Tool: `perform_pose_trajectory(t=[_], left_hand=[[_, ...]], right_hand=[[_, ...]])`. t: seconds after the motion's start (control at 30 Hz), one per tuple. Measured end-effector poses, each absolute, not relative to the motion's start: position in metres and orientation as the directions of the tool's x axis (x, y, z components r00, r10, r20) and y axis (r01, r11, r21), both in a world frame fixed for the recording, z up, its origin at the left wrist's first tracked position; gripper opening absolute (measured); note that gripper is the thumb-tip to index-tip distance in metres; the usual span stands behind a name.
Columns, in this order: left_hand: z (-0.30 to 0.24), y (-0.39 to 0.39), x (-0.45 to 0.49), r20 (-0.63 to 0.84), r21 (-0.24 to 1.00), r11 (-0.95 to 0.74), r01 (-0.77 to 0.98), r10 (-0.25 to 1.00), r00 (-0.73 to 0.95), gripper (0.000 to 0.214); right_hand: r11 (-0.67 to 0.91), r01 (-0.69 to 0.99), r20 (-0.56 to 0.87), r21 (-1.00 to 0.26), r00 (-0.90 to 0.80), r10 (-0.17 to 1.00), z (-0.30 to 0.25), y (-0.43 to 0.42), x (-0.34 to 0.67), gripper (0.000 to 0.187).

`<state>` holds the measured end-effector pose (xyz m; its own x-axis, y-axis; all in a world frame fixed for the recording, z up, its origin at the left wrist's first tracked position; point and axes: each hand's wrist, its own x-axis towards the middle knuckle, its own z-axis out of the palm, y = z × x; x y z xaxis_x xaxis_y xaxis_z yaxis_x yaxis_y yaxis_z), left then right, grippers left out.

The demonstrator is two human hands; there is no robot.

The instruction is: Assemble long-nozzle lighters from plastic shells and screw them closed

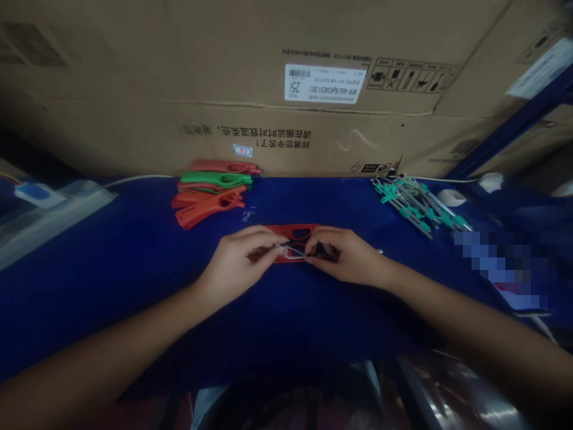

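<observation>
A red plastic lighter shell (297,232) lies on the blue table in front of me, its open inside facing up. Thin white wires (292,253) loop across it between my two hands, beside small dark parts. My left hand (244,254) is closed in a pinch on the wires at the shell's left part. From the other side, my right hand (342,254) is closed with its fingertips pinched at the right end of the wires. What else its fingers hold is hidden by the hand.
Red and green lighter shells (212,188) lie stacked at the back left, with tiny pale pins (248,214) nearby. Metal rods with teal clips (414,203) lie at the back right. A large cardboard box (201,89) walls off the back. A plastic bag (58,215) lies at left.
</observation>
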<state>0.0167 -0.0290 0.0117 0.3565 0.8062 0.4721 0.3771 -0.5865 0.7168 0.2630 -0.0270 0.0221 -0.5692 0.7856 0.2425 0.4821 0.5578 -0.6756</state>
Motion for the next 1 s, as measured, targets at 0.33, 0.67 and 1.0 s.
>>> perform_pose_trajectory(t=[0.33, 0.67, 1.0], left_hand=[[0.0042, -0.0268, 0.0174, 0.389, 0.817, -0.499, 0.290, 0.847, 0.361, 0.017], [0.0088, -0.0282, 0.0187, 0.425, 0.799, -0.544, 0.257, 0.812, 0.400, 0.023], [0.0014, -0.0250, 0.0193, 0.376, 0.851, -0.478, 0.219, 0.845, 0.381, 0.018]], right_hand=[[0.310, 0.387, 0.088, -0.868, -0.495, 0.864, 0.0214, -0.0230, 0.2682, 0.011], [0.346, 0.385, 0.098, -0.855, -0.537, 0.838, 0.0196, -0.0237, 0.2687, 0.014], [0.558, 0.464, 0.194, -0.688, -0.624, 0.757, 0.0283, -0.0265, 0.2666, 0.015]])
